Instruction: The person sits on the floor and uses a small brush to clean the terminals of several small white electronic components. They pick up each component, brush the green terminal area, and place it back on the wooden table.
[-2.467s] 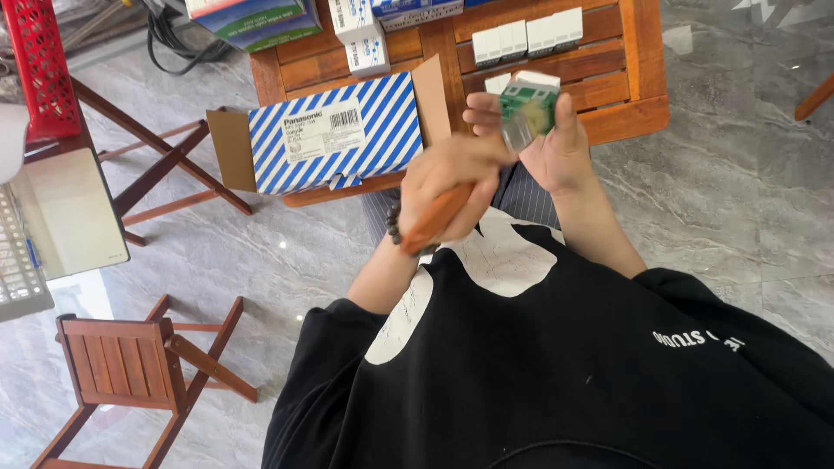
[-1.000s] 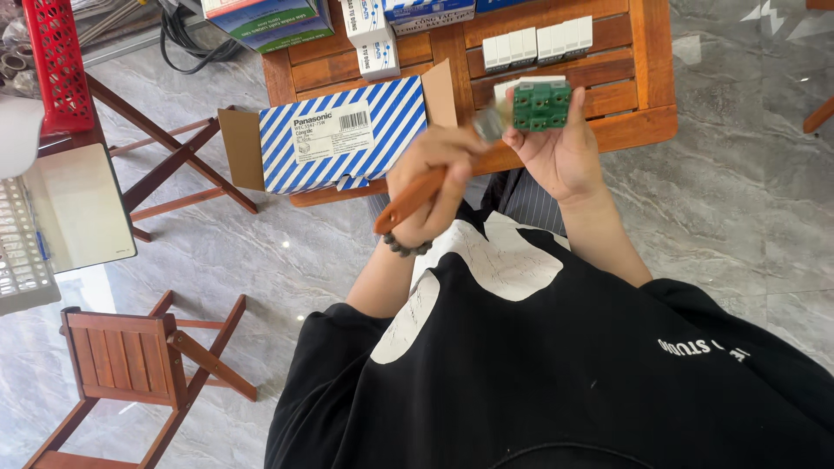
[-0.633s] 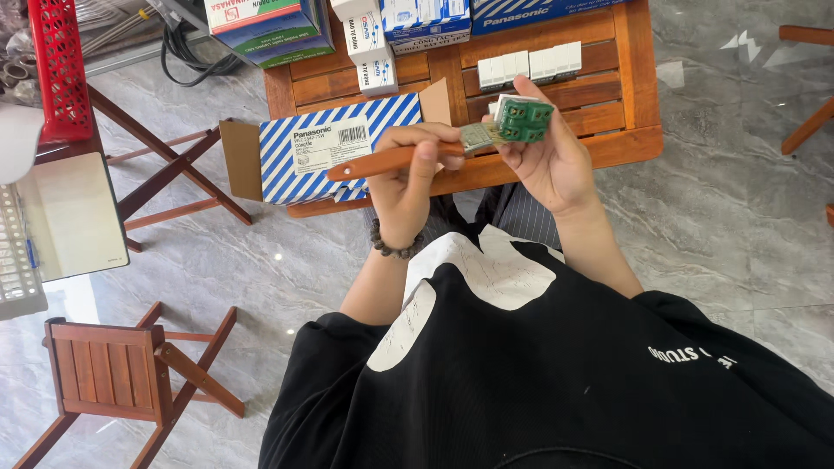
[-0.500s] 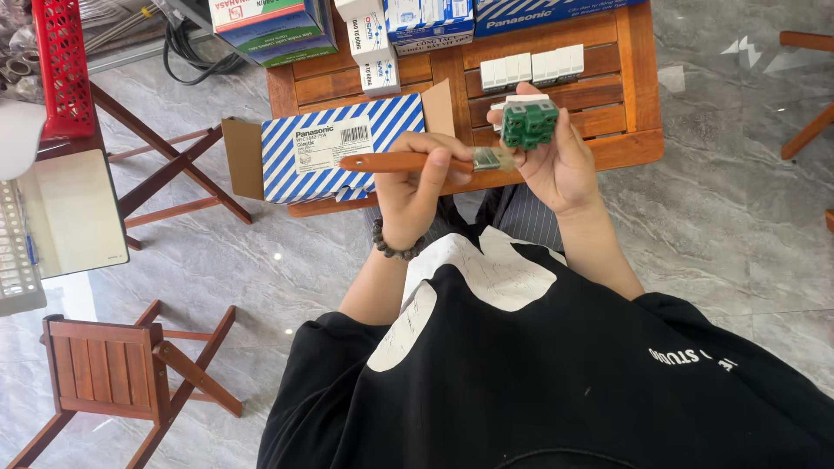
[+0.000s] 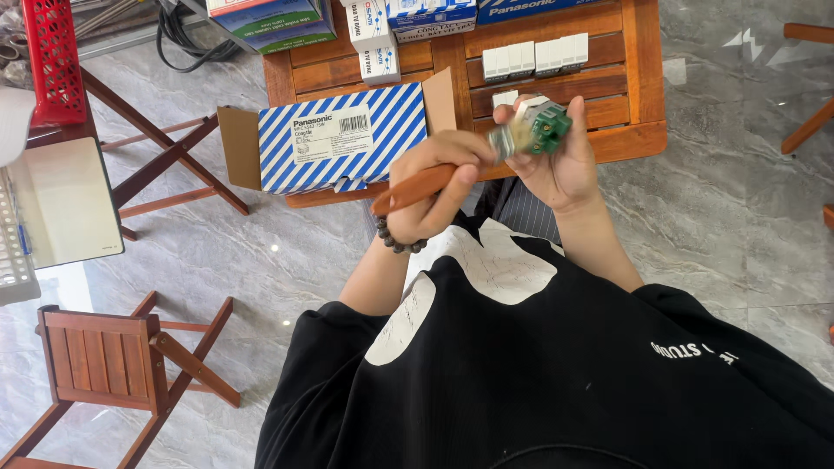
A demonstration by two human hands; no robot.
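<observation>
My left hand (image 5: 439, 178) grips an orange-handled screwdriver (image 5: 415, 188), its tip pointing right into a small green and white switch module (image 5: 537, 128). My right hand (image 5: 563, 161) holds that module up in its fingers, just above the front edge of a low wooden table (image 5: 638, 95). A dark bead bracelet sits on my left wrist. The screwdriver's metal shaft is mostly hidden between my fingers and the module.
A blue-and-white striped cardboard box (image 5: 340, 141) with open flaps lies on the table's left side. White switch modules (image 5: 534, 58) and more small boxes (image 5: 378, 39) sit further back. A folding wooden stool (image 5: 104, 365) stands lower left, a red crate (image 5: 54, 56) upper left.
The screwdriver handle has dropped from level to slanting down-left, tip still at the module. My right hand has turned the module slightly. The view has shifted a little.
</observation>
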